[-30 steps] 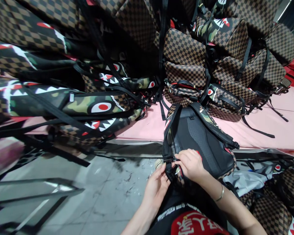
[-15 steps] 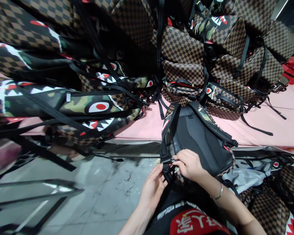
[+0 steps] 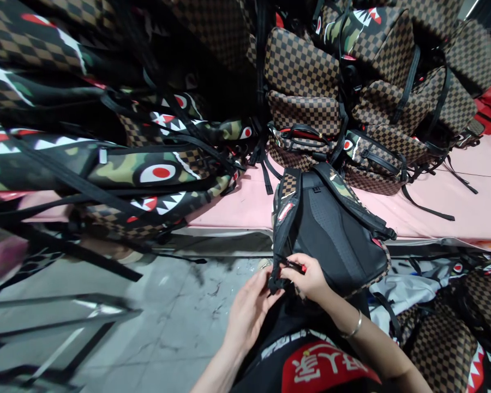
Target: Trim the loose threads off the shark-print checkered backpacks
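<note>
A black-backed backpack [image 3: 331, 234] leans on the table's front edge, its padded back panel and shoulder straps facing me. My left hand [image 3: 253, 308] is closed at the lower end of the left shoulder strap [image 3: 285, 232], pinching its black buckle end [image 3: 275, 285]. Right beside it, my right hand [image 3: 305, 278] grips a slim black tool with a red end [image 3: 295, 265], held against the strap just above the buckle. The exact kind of tool cannot be made out, and my fingers partly hide it.
Checkered backpacks [image 3: 303, 63] are piled on the pink table [image 3: 225, 210], with shark-face camouflage bags [image 3: 135, 169] stacked at left. More bags [image 3: 444, 338] and grey-white plastic [image 3: 409, 297] lie low at right. A metal frame [image 3: 98, 311] stands on the tiled floor at left. Part of another person shows at far right.
My right hand has shifted slightly down and left along the strap, and the tool's red end now shows. The left strap has turned, exposing a red label. The view has moved slightly.
</note>
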`<state>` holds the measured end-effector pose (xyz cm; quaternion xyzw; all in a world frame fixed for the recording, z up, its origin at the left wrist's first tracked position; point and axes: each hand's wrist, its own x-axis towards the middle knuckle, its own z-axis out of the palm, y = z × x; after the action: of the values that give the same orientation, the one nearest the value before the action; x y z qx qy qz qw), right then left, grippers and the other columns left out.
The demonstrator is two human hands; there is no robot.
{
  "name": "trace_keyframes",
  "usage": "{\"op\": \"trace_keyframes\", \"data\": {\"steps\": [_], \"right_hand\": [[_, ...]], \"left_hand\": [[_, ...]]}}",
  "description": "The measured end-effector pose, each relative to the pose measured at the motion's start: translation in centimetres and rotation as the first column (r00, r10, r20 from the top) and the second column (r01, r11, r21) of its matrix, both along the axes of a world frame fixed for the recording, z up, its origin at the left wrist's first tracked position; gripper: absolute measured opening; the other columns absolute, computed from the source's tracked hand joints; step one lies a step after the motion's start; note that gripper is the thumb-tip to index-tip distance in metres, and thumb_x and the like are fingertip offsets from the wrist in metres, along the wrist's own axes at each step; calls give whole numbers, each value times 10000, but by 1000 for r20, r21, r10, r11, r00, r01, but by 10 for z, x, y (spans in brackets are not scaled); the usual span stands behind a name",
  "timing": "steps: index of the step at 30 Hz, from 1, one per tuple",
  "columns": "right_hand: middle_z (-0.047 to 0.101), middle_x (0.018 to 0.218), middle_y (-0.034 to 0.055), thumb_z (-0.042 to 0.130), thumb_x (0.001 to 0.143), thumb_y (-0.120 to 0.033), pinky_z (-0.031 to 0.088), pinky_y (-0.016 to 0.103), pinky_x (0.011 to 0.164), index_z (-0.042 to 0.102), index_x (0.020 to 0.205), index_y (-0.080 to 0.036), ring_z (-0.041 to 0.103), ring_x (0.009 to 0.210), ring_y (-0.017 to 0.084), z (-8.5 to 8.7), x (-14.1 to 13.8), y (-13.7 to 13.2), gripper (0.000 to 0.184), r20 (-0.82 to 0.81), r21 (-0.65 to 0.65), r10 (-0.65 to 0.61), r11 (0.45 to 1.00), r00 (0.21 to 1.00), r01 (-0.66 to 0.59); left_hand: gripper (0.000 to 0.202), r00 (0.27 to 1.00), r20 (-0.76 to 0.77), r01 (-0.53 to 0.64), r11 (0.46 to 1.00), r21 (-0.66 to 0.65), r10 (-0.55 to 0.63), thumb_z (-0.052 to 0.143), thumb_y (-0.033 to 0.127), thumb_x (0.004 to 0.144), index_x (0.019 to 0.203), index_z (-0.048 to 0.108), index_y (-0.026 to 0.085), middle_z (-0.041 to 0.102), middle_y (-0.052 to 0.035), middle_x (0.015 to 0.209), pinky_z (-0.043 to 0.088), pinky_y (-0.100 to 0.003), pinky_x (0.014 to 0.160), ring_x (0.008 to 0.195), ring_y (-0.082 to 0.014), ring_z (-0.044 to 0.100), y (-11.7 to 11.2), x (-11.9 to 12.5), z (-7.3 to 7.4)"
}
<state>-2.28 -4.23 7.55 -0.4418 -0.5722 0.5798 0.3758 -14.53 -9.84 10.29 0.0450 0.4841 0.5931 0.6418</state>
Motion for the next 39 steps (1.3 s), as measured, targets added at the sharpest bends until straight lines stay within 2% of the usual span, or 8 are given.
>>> {"op": "trace_keyframes", "data": {"steps": [3, 6, 10, 15, 18, 22, 29, 39], "right_hand": [[637, 668, -4, 586, 758, -360, 463, 227, 589, 624, 741, -163, 583, 625, 134, -2, 3, 0, 202, 44, 9, -32, 999, 999, 32], [641, 685, 2, 540, 808, -362, 448, 232, 605, 638, 761, -172, 578, 637, 138, 0, 9, -4, 219, 161, 79, -38, 997, 986, 26], [662, 749, 17, 539, 814, -290, 447, 243, 694, 644, 776, -184, 598, 708, 151, 2, 15, -16, 154, 268, 195, -41, 981, 963, -12], [650, 760, 3, 568, 782, -282, 438, 236, 642, 606, 854, -186, 583, 676, 141, 3, 18, -33, 126, 215, 96, -52, 995, 975, 32], [609, 708, -24, 550, 805, -303, 417, 216, 583, 557, 980, -186, 536, 603, 114, 9, 27, -37, 210, 150, 34, -80, 997, 985, 76], [610, 777, 4, 522, 835, -324, 413, 221, 638, 588, 974, -182, 545, 686, 121, 23, 43, -33, 209, 193, 150, -80, 987, 978, 51], [594, 653, -23, 596, 781, -330, 359, 200, 555, 624, 832, -185, 515, 575, 100, 37, 41, -27, 156, 312, 234, 0, 969, 950, -77], [637, 741, 11, 549, 819, -317, 378, 202, 604, 630, 884, -179, 564, 661, 122, 44, 44, -31, 172, 427, 289, -10, 949, 904, -126]], "left_hand": [[385, 971, -230, 68, 998, -10, -68, 837, 247, 535, 876, 695, 141, 701, -50, 850, 514, -180, 601, 704, -143, 627, 0, -4, 0], [418, 948, -305, 75, 996, -54, -88, 862, 286, 470, 829, 708, 135, 710, -58, 815, 511, -184, 566, 676, -153, 629, 1, -12, -1], [432, 979, -205, 4, 1000, 22, 0, 855, 290, 491, 866, 702, 140, 719, -88, 892, 542, -223, 638, 770, -202, 664, 4, -13, 3], [424, 996, -36, -73, 989, 132, 78, 837, 237, 541, 921, 689, 123, 699, -109, 992, 530, -308, 840, 955, -267, 641, 13, 2, 10], [399, 997, 18, -81, 988, 135, 80, 823, 203, 566, 930, 684, 117, 695, -114, 1000, 542, -304, 825, 964, -274, 639, 17, 4, 8], [395, 995, 80, -70, 992, 108, 61, 806, 156, 584, 955, 676, 109, 701, -114, 963, 553, -292, 803, 948, -264, 646, 18, -2, 1], [349, 994, 60, -103, 987, 123, 97, 799, 160, 601, 926, 686, 102, 702, -108, 966, 549, -289, 822, 923, -238, 653, 16, 0, 2], [358, 996, 24, -89, 986, 144, 87, 802, 184, 604, 934, 683, 112, 703, -102, 974, 541, -303, 843, 951, -249, 645, 16, 2, 4]]}}
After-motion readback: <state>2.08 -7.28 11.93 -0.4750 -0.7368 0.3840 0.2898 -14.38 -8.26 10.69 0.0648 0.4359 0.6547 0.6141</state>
